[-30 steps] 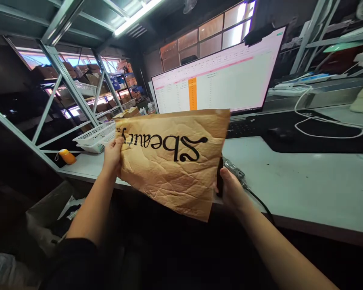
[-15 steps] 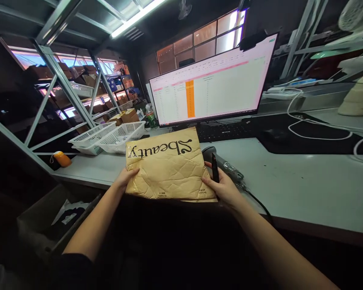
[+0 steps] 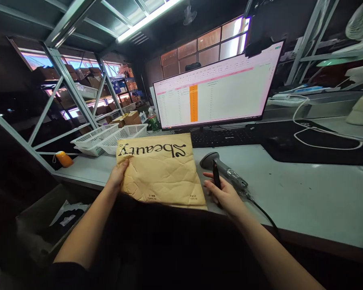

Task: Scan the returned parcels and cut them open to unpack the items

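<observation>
A yellow padded mailer envelope (image 3: 160, 173) with "Sbeauty" printed upside down is tilted up over the desk's front edge. My left hand (image 3: 118, 175) grips its left edge, thumb on top. Just off the right edge is my right hand (image 3: 222, 191), with a slim black pen-like tool (image 3: 216, 174) held in it; its exact kind is unclear. Behind that hand a grey barcode scanner (image 3: 230, 172) lies on the desk, its cable running toward the front edge.
The monitor (image 3: 230, 96) shows a spreadsheet, with a black keyboard (image 3: 220, 139) before it. White plastic baskets (image 3: 124, 135) stand left, near an orange object (image 3: 64, 159). A dark bin (image 3: 30, 225) sits below the desk on the left. A white cable loops at right.
The envelope has shifted left and slightly down with my left hand. My right hand has let go of its right edge, keeping the black tool. More of the scanner shows.
</observation>
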A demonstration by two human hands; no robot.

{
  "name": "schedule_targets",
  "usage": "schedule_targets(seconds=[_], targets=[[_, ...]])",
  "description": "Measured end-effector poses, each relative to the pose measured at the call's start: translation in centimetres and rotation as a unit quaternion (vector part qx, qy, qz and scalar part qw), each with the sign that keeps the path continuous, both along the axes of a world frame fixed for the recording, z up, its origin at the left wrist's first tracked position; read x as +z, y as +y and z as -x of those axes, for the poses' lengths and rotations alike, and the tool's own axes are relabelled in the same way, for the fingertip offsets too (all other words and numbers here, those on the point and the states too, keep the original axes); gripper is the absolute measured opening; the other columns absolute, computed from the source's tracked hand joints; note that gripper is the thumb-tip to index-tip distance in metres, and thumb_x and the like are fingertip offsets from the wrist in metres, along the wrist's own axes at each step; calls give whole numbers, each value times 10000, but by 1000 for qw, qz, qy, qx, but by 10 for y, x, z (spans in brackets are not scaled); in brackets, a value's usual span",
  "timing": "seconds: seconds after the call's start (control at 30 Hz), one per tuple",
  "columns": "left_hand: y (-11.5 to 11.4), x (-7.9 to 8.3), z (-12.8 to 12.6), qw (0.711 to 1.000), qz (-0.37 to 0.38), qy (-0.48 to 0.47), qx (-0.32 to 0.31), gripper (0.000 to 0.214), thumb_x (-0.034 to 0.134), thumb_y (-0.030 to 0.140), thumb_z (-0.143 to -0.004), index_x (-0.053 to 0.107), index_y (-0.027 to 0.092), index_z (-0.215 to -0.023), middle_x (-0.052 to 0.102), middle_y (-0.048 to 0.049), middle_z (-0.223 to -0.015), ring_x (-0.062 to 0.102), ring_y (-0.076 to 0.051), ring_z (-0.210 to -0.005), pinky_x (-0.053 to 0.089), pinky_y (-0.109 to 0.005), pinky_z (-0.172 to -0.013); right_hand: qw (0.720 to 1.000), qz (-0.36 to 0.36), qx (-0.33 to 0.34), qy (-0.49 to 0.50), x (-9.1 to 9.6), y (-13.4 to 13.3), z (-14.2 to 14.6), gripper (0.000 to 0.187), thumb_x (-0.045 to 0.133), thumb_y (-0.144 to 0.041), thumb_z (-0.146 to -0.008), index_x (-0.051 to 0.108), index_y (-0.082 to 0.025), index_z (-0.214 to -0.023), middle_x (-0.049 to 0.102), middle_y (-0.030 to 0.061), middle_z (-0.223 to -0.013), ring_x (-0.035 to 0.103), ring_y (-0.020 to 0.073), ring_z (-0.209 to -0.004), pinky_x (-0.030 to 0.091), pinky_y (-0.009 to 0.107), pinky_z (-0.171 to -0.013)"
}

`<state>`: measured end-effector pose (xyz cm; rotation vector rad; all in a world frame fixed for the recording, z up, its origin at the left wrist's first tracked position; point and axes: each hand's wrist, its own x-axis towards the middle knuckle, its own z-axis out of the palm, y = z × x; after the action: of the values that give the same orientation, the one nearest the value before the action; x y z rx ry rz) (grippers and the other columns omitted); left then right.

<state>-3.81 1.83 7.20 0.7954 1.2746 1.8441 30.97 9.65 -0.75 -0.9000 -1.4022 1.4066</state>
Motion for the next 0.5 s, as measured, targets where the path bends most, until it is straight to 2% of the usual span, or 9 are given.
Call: schedule_targets(seconds=[0.1,0.17,0.27,0.33,0.4,0.5], targets=[[-7,21,6,997,1,-50,52,261,636,220,-866,658,139,-1114,730,-106,-1021,702,-275,-981,603,-395,-881,1000,-9,-1,-4,-4,1,0,656,669,-632,-780,575,-177,-1244,617,67,-931,488,107,-563,284,215,-406],[-16,35,6,995,1,-95,42,300,548,145,-884,628,108,-1171,725,-117,-1032,714,-247,-922,623,-358,-821,999,-31,-8,-15,-6,3,-1,631,683,-604,-774,587,-179,-1230,630,85,-975,540,134,-621,366,236,-453],[-29,51,-2,988,-8,-152,5,370,475,71,-873,581,76,-1228,727,-111,-986,720,-197,-783,628,-262,-637,994,-83,-37,-52,-3,6,1,675,732,-528,-728,561,-183,-1282,646,102,-1071,608,171,-702,514,327,-657],[-35,57,-12,984,-7,-178,-3,365,460,57,-873,571,72,-1220,726,-96,-923,710,-172,-707,594,-206,-533,984,-134,-65,-93,6,6,7,724,740,-476,-714,522,-200,-1348,641,100,-1139,623,174,-716,532,390,-798],[-38,61,-27,981,-5,-193,-14,329,468,65,-885,573,78,-1196,722,-88,-899,706,-164,-685,584,-189,-515,969,-196,-81,-124,21,5,18,747,741,-430,-716,499,-228,-1392,612,98,-1237,637,177,-756,519,415,-888],[-41,66,-55,977,-14,-209,-44,250,490,94,-910,580,96,-1143,717,-85,-909,709,-160,-713,610,-207,-596,947,-296,-31,-121,49,2,45,773,743,-348,-709,484,-266,-1433,537,86,-1394,649,214,-959,495,391,-958]])
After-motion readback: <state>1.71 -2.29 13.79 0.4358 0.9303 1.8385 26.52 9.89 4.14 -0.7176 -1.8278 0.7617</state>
